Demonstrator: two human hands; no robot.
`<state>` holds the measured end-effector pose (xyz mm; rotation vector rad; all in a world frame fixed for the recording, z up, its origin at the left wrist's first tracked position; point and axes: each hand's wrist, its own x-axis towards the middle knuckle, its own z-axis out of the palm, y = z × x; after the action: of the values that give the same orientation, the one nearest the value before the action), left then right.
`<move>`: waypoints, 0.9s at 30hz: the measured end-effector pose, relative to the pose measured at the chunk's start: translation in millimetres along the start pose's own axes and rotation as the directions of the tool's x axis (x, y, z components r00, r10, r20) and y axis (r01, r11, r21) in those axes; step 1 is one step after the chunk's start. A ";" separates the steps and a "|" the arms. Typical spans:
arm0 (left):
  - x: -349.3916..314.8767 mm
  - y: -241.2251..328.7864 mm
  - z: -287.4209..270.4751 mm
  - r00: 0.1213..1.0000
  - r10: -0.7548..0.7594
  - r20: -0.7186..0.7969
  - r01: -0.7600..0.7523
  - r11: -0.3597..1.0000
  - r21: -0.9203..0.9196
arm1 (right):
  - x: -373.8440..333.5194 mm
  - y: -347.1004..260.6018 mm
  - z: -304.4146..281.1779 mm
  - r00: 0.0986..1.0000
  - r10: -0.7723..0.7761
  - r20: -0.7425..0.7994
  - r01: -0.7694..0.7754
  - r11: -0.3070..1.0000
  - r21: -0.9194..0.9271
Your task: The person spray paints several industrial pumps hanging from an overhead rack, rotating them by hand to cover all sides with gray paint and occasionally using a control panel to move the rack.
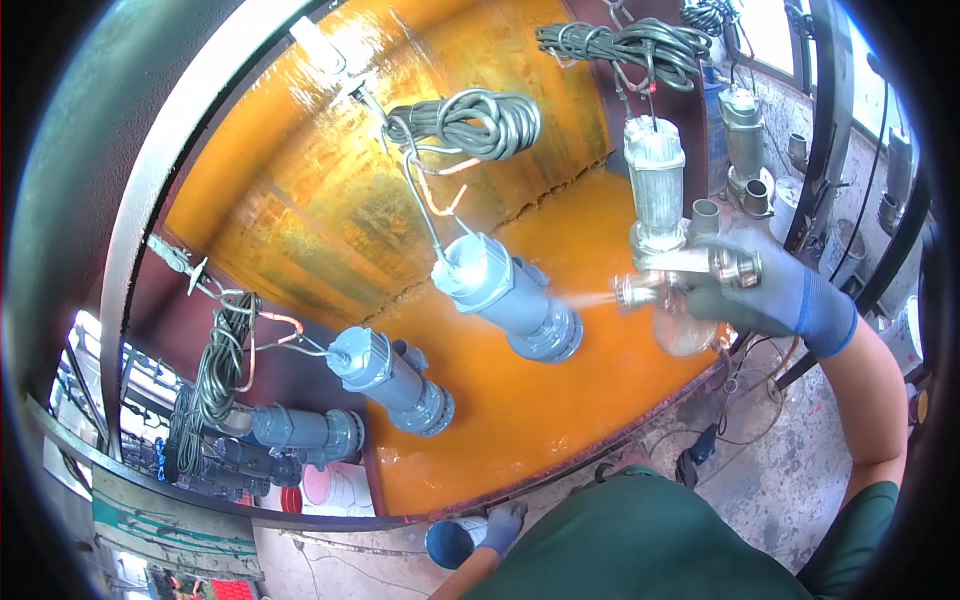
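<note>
My right hand point(750, 285), in a blue-grey glove, is closed round a metal spray gun point(690, 265). A pale mist leaves its nozzle to the left, toward a shiny blue-grey submersible pump point(505, 300) that hangs tilted from a hook. Behind the gun hangs a bare silver pump point(655, 175), its lower part partly covered by gun and glove. At the lower edge my left hand point(505, 525), also gloved, is low beside a bucket with blue inside point(455, 543). Its fingers are too small and partly hidden to show whether they grip anything.
Another blue-grey pump point(390, 380) hangs left of the sprayed one, with more pumps point(305, 430) farther left. Coiled cables point(465, 125) hang above them. Behind is an orange-coated booth point(400, 230) with a raised front edge point(560, 470). Hoses point(745, 400) lie on the floor at right.
</note>
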<state>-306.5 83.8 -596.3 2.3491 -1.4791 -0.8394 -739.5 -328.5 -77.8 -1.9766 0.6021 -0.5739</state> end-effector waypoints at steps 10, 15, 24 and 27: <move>56.5 400.9 -364.2 0.120 0.841 -0.527 -0.759 0.420 0.497 | -31.9 53.0 14.6 1.000 -0.008 -0.007 0.007 0.977 -0.211; 79.9 515.5 -449.7 -0.010 0.880 -0.475 -0.634 0.362 0.684 | -28.2 38.7 5.2 0.997 0.045 -0.067 -0.042 0.998 0.042; 95.4 506.8 -480.6 0.153 0.880 -0.449 -0.818 0.368 0.442 | 12.4 0.7 8.5 0.975 -0.036 -0.218 0.045 0.998 0.037; 96.1 492.2 -493.1 0.138 0.875 -0.463 -0.857 0.340 0.387 | 17.2 -1.5 17.5 0.969 -0.237 -0.073 0.210 0.941 -0.265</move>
<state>-354.3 -274.5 7.0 1.0310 -2.0425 0.2912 -715.3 -327.1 -81.6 -2.2894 0.5390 -0.7755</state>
